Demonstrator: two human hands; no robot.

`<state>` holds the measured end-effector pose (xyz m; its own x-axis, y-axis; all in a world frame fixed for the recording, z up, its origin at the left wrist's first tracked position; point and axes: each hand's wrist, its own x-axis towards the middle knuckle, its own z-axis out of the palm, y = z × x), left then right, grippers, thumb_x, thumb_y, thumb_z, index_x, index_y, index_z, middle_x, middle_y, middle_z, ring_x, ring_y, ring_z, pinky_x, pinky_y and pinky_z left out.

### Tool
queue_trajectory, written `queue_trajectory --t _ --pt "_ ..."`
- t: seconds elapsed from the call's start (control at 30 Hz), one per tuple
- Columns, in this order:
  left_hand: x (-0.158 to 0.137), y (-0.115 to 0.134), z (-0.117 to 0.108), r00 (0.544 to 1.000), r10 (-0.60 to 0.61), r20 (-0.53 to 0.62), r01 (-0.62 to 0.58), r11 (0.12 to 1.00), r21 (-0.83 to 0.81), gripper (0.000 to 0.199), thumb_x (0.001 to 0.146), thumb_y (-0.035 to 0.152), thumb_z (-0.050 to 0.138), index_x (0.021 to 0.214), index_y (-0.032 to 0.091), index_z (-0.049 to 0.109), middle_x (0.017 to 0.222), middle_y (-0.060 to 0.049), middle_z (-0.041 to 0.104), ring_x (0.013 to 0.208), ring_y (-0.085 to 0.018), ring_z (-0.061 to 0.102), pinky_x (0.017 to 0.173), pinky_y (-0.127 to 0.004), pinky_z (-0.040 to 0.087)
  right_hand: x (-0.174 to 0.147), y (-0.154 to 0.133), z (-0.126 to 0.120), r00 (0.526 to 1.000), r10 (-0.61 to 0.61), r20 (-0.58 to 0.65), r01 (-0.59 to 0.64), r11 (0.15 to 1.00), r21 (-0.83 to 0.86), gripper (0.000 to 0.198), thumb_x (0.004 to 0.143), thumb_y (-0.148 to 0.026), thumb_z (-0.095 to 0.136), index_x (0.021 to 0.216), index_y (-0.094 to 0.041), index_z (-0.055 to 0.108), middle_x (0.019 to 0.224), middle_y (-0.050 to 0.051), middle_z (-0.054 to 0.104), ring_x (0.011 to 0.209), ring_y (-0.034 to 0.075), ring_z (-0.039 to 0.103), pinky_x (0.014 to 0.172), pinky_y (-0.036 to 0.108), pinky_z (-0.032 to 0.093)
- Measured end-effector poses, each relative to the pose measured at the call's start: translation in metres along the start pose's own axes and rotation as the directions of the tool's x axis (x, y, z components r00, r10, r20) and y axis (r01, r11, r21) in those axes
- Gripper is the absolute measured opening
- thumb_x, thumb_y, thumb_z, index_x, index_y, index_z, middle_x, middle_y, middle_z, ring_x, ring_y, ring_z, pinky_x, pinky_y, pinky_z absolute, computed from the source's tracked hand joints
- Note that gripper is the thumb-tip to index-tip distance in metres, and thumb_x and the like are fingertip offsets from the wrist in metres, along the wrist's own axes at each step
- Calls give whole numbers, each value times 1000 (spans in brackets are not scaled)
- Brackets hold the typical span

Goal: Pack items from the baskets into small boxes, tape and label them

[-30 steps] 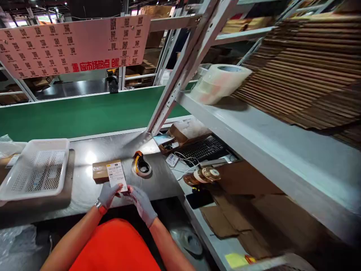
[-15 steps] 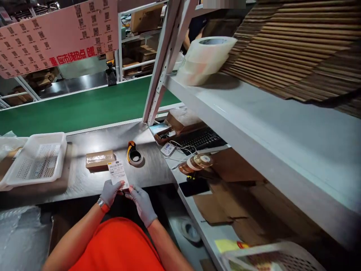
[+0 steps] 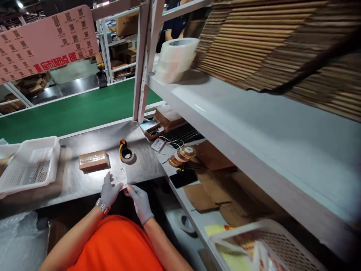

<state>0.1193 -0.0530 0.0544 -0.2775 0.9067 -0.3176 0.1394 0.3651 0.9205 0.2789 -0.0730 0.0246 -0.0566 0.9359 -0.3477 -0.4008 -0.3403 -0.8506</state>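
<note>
My left hand [image 3: 109, 192], in a grey glove with bare fingertips, has its thumb on the lower left of a white printed shipping label [image 3: 121, 177]. Its other fingers stretch up beside and partly behind the paper. On the right, my right hand [image 3: 140, 201], gloved the same way, pinches the label's lower right corner. Just beyond lies a small brown cardboard box [image 3: 94, 160] with shiny clear tape over its top, on the steel table [image 3: 146, 165]. A tape dispenser [image 3: 126, 153] with orange and black parts rests right of the box.
White plastic baskets [image 3: 52, 165] stand at the table's left. Behind runs a green conveyor belt [image 3: 84, 109]. On my right, a shelf [image 3: 225, 113] carries tape rolls [image 3: 176, 62] and stacked cardboard [image 3: 254, 45]; below are a keyboard [image 3: 187, 135], a jar [image 3: 183, 155] and a phone [image 3: 183, 178].
My left hand's fingers have spread and lifted beside the label, while my right hand keeps its pinch. The view has turned right, so things appear further left.
</note>
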Motion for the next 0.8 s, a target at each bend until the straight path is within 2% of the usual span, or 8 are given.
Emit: queue_trajectory --t 0.1,0.2,0.27,0.33,0.43,0.57,0.67,0.8 --pt "-8 6 1 968 248 -35 -238 953 186 58 77 34 91 132 19 81 154 -21 71 146 -38 66 123 -52 55 -1 -1 -5 998 -50 -26 50 998 -26 59 70 -81 95 74 -23 85 81 6 81 83 26 71 84 41 60" --pt "-18 16 3 910 342 235 -382 911 156 21 91 41 81 101 24 89 123 -14 83 121 -32 77 115 -45 59 -3 -3 -8 996 -85 -27 84 995 -49 58 73 -80 92 71 -23 82 78 4 78 80 24 67 81 39 57" --pt "-23 23 5 879 319 353 -386 913 135 22 94 43 77 89 26 90 103 -11 85 100 -29 79 101 -42 62 -6 -6 -9 994 -111 -15 110 990 -85 55 76 -77 90 69 -23 81 74 3 75 77 22 63 78 38 53" --pt "-25 28 8 890 283 358 -361 916 175 19 91 42 79 86 27 90 94 -9 85 91 -29 77 95 -40 61 -10 -9 -12 990 -139 2 138 983 -124 51 79 -72 89 69 -23 81 72 2 73 74 21 60 76 36 50" --pt "-26 31 11 910 232 344 -325 914 243 19 89 42 80 81 28 89 87 -7 84 85 -27 75 90 -36 58 -15 -12 -18 988 -152 13 152 978 -144 45 83 -66 86 71 -23 82 72 1 72 73 20 59 75 35 49" --pt "-27 30 15 877 208 434 -338 908 248 37 96 51 69 78 25 87 80 -7 83 76 -25 73 79 -33 57 -20 -10 -29 988 -154 -12 151 976 -154 38 83 -61 85 73 -24 83 70 0 72 72 20 58 72 34 49" --pt "-28 31 18 855 176 487 -318 921 224 33 88 54 76 82 25 89 84 -7 86 79 -26 76 79 -34 60 -27 -6 -31 984 -170 -47 162 976 -143 33 83 -57 85 73 -26 84 70 1 73 72 20 58 72 34 51" --pt "-21 35 24 890 124 438 -251 937 244 32 77 58 79 71 26 82 76 -6 83 79 -29 76 75 -35 62 -33 -6 -37 988 -140 -58 137 989 -63 34 80 -56 85 67 -26 79 67 1 71 68 19 61 74 37 56"
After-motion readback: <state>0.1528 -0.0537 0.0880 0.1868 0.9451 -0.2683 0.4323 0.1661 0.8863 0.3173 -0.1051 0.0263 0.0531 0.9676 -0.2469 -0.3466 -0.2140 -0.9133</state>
